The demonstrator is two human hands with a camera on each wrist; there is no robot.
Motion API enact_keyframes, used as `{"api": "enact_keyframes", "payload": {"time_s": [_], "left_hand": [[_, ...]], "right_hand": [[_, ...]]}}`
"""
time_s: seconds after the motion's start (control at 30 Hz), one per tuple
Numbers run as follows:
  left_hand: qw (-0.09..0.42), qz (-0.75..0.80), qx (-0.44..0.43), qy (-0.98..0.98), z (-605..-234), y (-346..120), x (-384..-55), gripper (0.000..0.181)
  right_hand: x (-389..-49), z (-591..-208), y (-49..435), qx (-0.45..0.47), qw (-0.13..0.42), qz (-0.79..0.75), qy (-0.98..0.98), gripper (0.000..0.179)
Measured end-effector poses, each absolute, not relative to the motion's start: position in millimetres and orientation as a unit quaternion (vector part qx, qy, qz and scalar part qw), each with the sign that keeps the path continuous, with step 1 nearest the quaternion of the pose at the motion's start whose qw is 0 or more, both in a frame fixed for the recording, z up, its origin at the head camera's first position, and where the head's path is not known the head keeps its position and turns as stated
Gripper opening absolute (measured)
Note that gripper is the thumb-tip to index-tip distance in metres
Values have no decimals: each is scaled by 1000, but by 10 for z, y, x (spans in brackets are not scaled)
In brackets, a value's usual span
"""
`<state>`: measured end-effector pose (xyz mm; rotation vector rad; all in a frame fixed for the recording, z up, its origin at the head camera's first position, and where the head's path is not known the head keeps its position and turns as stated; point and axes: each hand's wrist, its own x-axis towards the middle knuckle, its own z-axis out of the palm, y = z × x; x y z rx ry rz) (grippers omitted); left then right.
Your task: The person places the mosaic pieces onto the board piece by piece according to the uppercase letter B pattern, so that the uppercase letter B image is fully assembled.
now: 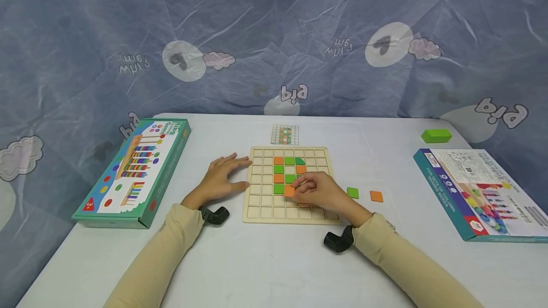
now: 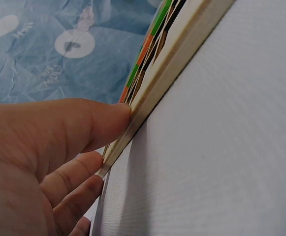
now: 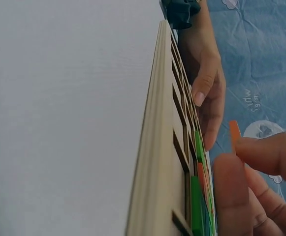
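Observation:
A square wooden grid board lies on the table with green and orange tiles set in several middle cells. My right hand pinches an orange square tile between thumb and fingers. In the right wrist view that tile stands on edge, raised over the board; the hand covers some cells in the head view. My left hand is at the board's left side, fingers extended, with the thumb and fingertips right at its edge. A loose green tile and an orange tile lie right of the board.
Behind the board is a small card printed with a coloured grid pattern. A green-edged game box lies at the left and a teal-edged box at the right. A green block sits at the back right.

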<state>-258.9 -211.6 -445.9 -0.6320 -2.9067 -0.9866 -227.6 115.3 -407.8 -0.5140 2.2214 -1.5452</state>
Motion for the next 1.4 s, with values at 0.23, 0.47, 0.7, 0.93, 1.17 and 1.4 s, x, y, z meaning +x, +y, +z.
{"api": "enact_keyframes", "payload": {"time_s": [0.23, 0.47, 0.7, 0.93, 1.17, 1.4], "left_hand": [[5, -310, -202, -929, -4472, -2116, -2596, 66], [3, -313, -203, -928, -4447, -2112, -2591, 66], [3, -316, -205, -926, -4425, -2107, -2581, 66], [3, -313, -206, -927, -4430, -2111, -2577, 67], [11, -310, -208, -928, -4434, -2119, -2576, 66], [10, -316, -206, -926, -4437, -2117, -2581, 65]], "right_hand": [[-2302, -4091, 1078, -192, 201, -527, 803, 24], [-2305, -4065, 1032, -207, 199, -506, 813, 22], [-2304, -4071, 992, -233, 185, -468, 832, 20], [-2308, -4086, 933, -264, 166, -430, 847, 17], [-2285, -4064, 905, -270, 164, -423, 849, 16], [-2289, -4070, 924, -277, 169, -426, 844, 19]]}}
